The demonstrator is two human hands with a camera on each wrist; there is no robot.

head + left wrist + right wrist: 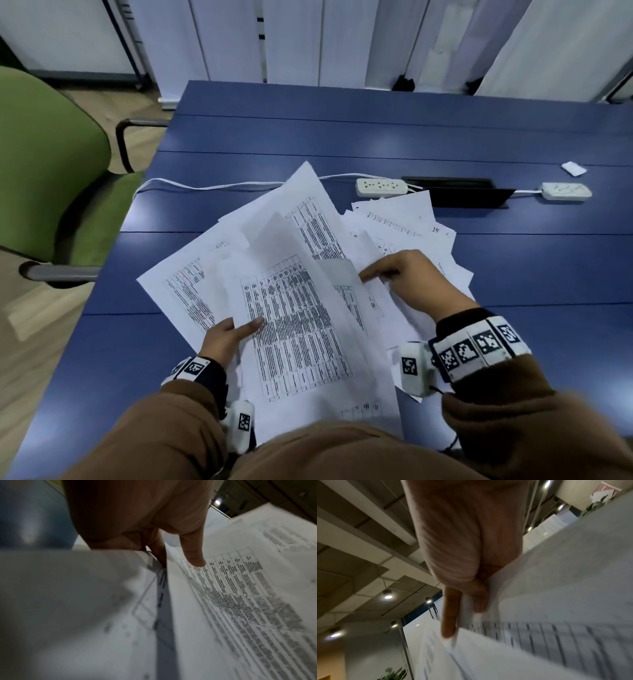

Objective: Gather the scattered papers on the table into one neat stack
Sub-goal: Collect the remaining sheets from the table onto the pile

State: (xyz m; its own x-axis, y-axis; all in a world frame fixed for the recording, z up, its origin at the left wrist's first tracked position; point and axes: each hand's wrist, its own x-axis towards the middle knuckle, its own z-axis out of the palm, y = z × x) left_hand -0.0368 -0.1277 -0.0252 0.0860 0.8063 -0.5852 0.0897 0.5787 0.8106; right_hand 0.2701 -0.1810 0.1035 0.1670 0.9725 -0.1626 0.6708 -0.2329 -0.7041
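A loose fan of printed papers (294,308) lies on the near half of the blue counter (376,133), the sheets overlapping at odd angles and several lifted off the surface; their near edges are hidden behind the person's brown sleeves. The left hand (226,337) pinches the near-left edge of the fan, its thumb (193,553) pressed flat on the printed table of the top sheet while the other fingers are tucked under the paper and out of sight. The right hand (407,277) is on the right side of the pile, forefinger (450,616) stretched toward the centre; in the right wrist view a sheet edge seems to be nipped between that finger and the one beside it, though motion blur makes the hold hard to read. More sheets spread out behind this hand, partly covered by it. Beyond the papers, two white power strips (381,187) and a thin white cable (205,186) lie beside a black cable hatch (455,192). A green chair (51,164) stands at the counter's left, cut off by the frame.
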